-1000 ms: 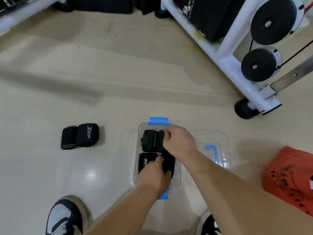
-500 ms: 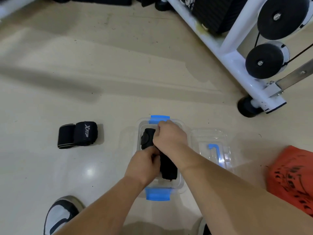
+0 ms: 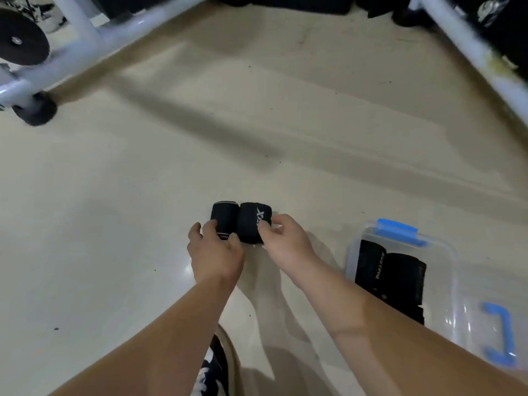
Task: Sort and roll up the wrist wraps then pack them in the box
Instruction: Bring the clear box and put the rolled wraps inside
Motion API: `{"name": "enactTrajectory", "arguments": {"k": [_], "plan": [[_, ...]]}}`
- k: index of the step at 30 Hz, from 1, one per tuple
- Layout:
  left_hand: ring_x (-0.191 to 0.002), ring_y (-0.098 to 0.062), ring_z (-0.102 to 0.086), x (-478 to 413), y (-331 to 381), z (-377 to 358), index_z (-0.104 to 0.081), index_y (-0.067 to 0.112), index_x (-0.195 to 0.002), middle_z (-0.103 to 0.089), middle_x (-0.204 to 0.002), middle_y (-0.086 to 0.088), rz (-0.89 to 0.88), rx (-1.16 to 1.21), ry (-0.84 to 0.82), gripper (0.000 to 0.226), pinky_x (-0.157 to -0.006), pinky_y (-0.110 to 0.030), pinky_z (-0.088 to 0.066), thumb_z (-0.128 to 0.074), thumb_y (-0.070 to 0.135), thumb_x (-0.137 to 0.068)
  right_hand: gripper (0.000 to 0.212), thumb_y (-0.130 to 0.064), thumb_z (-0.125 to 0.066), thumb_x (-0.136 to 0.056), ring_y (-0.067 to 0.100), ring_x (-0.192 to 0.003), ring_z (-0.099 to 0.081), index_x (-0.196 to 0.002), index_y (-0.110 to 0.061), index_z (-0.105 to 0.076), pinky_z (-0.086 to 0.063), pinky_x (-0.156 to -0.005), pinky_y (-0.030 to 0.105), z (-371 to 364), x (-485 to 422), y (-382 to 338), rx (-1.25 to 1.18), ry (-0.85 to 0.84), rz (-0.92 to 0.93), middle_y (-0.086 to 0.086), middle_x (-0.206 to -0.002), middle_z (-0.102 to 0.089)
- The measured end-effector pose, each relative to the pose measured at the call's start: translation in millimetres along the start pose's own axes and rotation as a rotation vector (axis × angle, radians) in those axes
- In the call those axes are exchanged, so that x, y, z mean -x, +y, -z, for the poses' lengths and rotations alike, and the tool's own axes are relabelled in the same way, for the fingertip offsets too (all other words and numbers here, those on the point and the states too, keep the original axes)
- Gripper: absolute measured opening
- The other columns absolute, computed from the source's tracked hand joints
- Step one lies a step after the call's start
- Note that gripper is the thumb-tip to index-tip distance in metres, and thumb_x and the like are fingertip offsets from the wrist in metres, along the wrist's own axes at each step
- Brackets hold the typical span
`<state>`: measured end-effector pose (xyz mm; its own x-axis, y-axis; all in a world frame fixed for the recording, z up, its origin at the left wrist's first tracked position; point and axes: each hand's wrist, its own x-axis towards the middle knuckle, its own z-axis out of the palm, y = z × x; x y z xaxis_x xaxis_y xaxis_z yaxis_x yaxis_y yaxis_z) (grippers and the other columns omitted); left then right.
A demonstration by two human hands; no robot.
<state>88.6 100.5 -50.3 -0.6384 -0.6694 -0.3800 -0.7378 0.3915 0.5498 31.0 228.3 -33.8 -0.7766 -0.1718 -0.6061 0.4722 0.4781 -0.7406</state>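
Two rolled black wrist wraps lie side by side on the cream floor at the centre. My left hand (image 3: 215, 252) closes its fingers around the left roll (image 3: 224, 221), which has a white stripe. My right hand (image 3: 285, 241) pinches the right roll (image 3: 253, 224), which carries a white logo. To the right stands the clear plastic box (image 3: 440, 252) with blue clips. Rolled black wraps (image 3: 391, 272) lie inside it. My right forearm hides the box's near left part.
The box's clear lid (image 3: 485, 332) with a blue clip lies at the right edge. White gym machine frames cross the top left (image 3: 85, 30) and top right (image 3: 468, 44). A black foot (image 3: 35, 110) of the frame stands at the left. My shoe (image 3: 215, 367) is at the bottom centre.
Both hands have left the box and moved left to the two rolls on the floor. The view has swung left, so the box now sits at the right.
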Motion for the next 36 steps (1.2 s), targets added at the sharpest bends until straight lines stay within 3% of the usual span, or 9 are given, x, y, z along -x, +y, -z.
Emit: {"name": "enactTrajectory", "arguments": {"k": [3,6,9,13,16,20,26,30,36], "plan": [[-0.149,-0.032,-0.037,-36,7,7,-0.043,0.019,-0.155,-0.036,-0.164,-0.006,0.025,-0.019,-0.085,0.056,-0.112,-0.048,-0.044,-0.056,0.035,-0.104,0.048,-0.043,-0.058,-0.106,0.02,-0.117,-0.059,-0.148,-0.021,-0.054,-0.04,-0.093,0.026,-13,-12,0,-0.03,0.003,-0.056,-0.002,-0.135,-0.061],[-0.127,-0.031,-0.06,-59,15,3,-0.052,0.021,-0.145,-0.06,-0.14,-0.004,0.087,0.106,-0.219,0.046,-0.106,-0.045,-0.052,-0.059,0.034,-0.102,0.047,-0.042,-0.056,-0.107,0.017,-0.103,-0.049,-0.147,-0.018,-0.051,-0.036,-0.087,0.024,-9,-24,2,0.036,0.007,-0.065,-0.002,-0.115,-0.05],[-0.119,-0.036,-0.062,-65,8,-4,-0.051,0.013,-0.138,-0.058,-0.135,-0.005,0.161,0.102,-0.233,0.047,-0.095,-0.044,-0.055,-0.065,0.037,-0.099,0.029,-0.045,-0.058,-0.106,0.019,-0.101,-0.055,-0.127,-0.024,-0.053,-0.04,-0.085,0.028,-4,-37,2,0.066,-0.012,-0.087,-0.003,-0.113,-0.059],[-0.1,-0.023,-0.066,-47,-1,-19,-0.059,0.017,-0.139,-0.066,-0.12,-0.001,0.3,0.27,-0.327,0.047,-0.078,-0.03,-0.051,-0.077,0.026,-0.096,0.051,-0.053,-0.072,-0.093,0.022,-0.106,-0.066,-0.13,-0.021,-0.057,-0.057,-0.092,0.035,2,-51,5,0.052,0.045,-0.104,0.001,-0.126,-0.064],[-0.094,-0.016,-0.068,-34,-2,-33,-0.056,0.022,-0.137,-0.069,-0.116,-0.004,0.297,0.369,-0.333,0.056,-0.066,-0.021,-0.05,-0.085,0.018,-0.088,0.065,-0.05,-0.084,-0.081,0.024,-0.105,-0.062,-0.128,-0.016,-0.055,-0.048,-0.074,0.027,12,-51,14,0.216,0.063,-0.165,0.006,-0.129,-0.059],[-0.094,-0.014,-0.068,-19,7,-40,-0.052,0.024,-0.131,-0.068,-0.12,-0.006,0.301,0.452,-0.326,0.061,-0.064,-0.021,-0.049,-0.088,0.014,-0.082,0.061,-0.049,-0.084,-0.081,0.012,-0.08,-0.055,-0.123,-0.018,-0.052,-0.031,-0.052,0.017,24,-27,18,0.304,0.139,-0.189,0.002,-0.121,-0.059],[-0.093,-0.025,-0.081,-7,20,-25,-0.074,0.008,-0.121,-0.082,-0.105,-0.01,0.456,0.73,-0.407,0.055,-0.084,-0.037,-0.066,-0.089,0.02,-0.07,0.06,-0.057,-0.082,-0.075,-0.006,-0.077,-0.047,-0.114,-0.03,-0.045,-0.036,-0.058,0.019,32,2,4,0.223,0.251,-0.034,-0.007,-0.113,-0.058],[-0.093,-0.021,-0.08,11,41,-11,-0.072,0.01,-0.12,-0.081,-0.109,-0.009,0.397,0.761,-0.438,0.044,-0.074,-0.032,-0.062,-0.088,0.018,-0.08,0.062,-0.058,-0.083,-0.066,0.007,-0.096,-0.069,-0.113,-0.036,-0.049,-0.06,-0.084,0.033,52,25,-2,0.036,0.264,0.032,-0.009,-0.114,-0.067],[-0.086,-0.02,-0.08,63,96,-12,-0.072,0.011,-0.117,-0.081,-0.108,-0.01,0.2,0.764,-0.462,0.042,-0.067,-0.028,-0.062,-0.091,0.022,-0.081,0.042,-0.048,-0.085,-0.079,0.006,-0.085,-0.071,-0.1,-0.033,-0.052,-0.051,-0.068,0.024,120,79,12,-0.146,0.43,0.011,-0.012,-0.094,-0.072]]}}
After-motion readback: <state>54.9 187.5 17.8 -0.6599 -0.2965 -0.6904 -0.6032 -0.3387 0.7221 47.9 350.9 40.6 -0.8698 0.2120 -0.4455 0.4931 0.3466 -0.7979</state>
